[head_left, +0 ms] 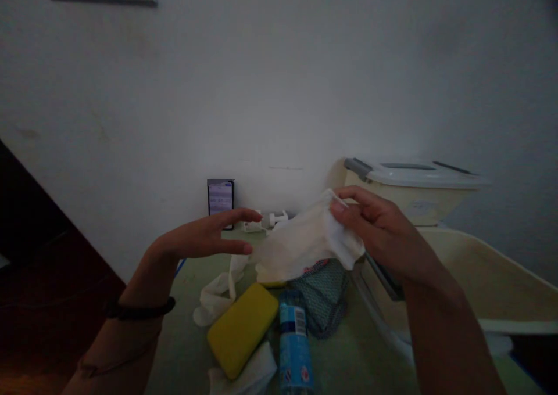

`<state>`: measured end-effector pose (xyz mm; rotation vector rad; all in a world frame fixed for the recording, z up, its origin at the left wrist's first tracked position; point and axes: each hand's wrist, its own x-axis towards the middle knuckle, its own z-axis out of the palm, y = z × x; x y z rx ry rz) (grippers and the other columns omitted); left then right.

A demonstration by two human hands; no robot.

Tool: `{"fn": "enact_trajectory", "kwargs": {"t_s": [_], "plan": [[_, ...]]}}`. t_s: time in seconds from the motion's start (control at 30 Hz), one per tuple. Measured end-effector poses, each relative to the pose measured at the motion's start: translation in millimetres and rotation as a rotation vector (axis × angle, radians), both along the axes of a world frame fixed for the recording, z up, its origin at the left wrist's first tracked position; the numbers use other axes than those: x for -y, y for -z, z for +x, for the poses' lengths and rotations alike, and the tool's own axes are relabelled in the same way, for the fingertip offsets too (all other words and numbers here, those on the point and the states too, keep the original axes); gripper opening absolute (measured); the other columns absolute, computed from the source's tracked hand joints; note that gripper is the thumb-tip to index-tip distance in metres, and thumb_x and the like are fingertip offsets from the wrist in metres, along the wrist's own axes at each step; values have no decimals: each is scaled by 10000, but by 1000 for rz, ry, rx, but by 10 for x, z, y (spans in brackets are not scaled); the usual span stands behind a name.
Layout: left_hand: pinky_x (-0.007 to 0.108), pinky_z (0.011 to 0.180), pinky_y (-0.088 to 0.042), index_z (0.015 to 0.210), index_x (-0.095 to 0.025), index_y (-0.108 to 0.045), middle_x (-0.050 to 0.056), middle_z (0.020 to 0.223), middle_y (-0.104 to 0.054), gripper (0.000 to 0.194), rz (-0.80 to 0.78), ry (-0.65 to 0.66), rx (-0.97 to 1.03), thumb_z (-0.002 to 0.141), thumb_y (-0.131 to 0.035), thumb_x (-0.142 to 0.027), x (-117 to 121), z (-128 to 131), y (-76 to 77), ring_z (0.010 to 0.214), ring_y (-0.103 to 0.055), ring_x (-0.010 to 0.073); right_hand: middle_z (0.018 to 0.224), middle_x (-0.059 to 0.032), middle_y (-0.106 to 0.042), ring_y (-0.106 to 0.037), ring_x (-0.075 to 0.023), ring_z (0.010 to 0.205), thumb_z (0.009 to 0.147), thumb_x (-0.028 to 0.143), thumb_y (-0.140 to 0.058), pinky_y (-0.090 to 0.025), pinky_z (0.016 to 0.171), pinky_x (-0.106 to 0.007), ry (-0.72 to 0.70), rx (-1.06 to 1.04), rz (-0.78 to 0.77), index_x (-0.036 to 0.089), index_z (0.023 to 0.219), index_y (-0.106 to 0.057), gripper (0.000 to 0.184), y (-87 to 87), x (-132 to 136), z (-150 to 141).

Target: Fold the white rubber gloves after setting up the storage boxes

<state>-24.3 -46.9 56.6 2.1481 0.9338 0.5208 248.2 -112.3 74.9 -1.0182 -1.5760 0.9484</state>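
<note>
Blue printed bottle [295, 345], one, lower centre of the frame; yellow sponge [243, 328], one, left of it, lying partly over a crumpled white piece [257, 369]; teal mesh cloth [322, 296], right of the bottle. Left hand [211, 235], left of centre: thumb and fingers spread apart, grasping nothing. Right hand [381, 229], right of centre: thumb and fingers pinched on a thin white sheet [296, 247], which hangs mid-frame, its left end near the left fingertips. Cream tub [488, 273], right. Beyond: phone [221, 196], upright, centre-left; lidded box [405, 203], right.
</note>
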Motion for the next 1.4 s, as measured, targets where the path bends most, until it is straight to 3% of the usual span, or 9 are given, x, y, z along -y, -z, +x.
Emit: {"fn": "enact_trajectory", "kwargs": {"t_s": [0.07,0.13,0.37,0.5,0.63,0.8,1.03,1.2,1.4], "plan": [[402,1015,-423,1239,-227,-529,87,1288,-591,493,137,64,21,788,-690,-343,141,140,-93,1192,-543,235,574,47,-543,-457,-83,438,874,387,-572,-337,385,-185,-83,95,-35,193,950,-602,210,9,27,-74],[346,962,-467,1159,-196,-536,75,1155,-632,390,219,180,160,815,-660,-331,266,271,-144,1104,-589,201,599,39,-547,-451,-79,461,887,393,-556,-313,390,-182,-132,177,-29,183,975,-615,236,36,34,-150],[191,651,-481,829,-178,-560,-18,762,-606,88,361,54,261,866,-608,-242,400,422,-151,712,-585,98,713,26,-602,-482,-76,550,878,318,-572,-361,451,-172,-281,250,2,188,998,-603,180,53,78,-216],[187,586,-473,810,-178,-540,-11,739,-587,102,297,-12,411,864,-602,-238,397,388,-164,655,-555,95,770,-4,-637,-566,-110,630,877,302,-563,-457,539,-215,-180,295,-11,183,961,-641,165,-30,138,-129],[155,519,-452,789,-186,-513,-28,702,-567,137,232,-6,573,843,-628,-235,426,398,-185,595,-526,76,722,-7,-614,-555,-120,610,861,377,-590,-462,540,-237,2,248,71,171,905,-642,217,-86,177,-98],[165,561,-496,927,-190,-551,-4,780,-640,145,178,31,539,830,-654,-220,501,456,-222,658,-603,93,746,-2,-619,-556,-115,609,849,425,-604,-460,540,-235,26,232,68,201,921,-640,238,-68,223,-184],[210,680,-506,869,-200,-663,5,815,-673,99,421,-101,399,789,-712,-232,504,343,-227,751,-621,123,694,6,-623,-575,-117,610,812,381,-662,-494,539,-219,13,253,107,208,884,-679,188,-128,266,-155],[236,730,-501,937,-244,-669,-3,862,-669,148,527,-111,355,801,-699,-192,501,269,-211,807,-627,135,761,-4,-669,-596,-115,601,817,373,-666,-525,535,-225,-4,237,116,224,921,-691,184,-138,261,-67],[250,705,-489,943,-239,-666,10,859,-658,149,596,-61,329,819,-664,-157,531,285,-235,801,-620,148,863,-17,-707,-648,-161,773,754,380,-738,-522,628,-255,-9,285,242,224,935,-681,246,-147,273,-78]]}}
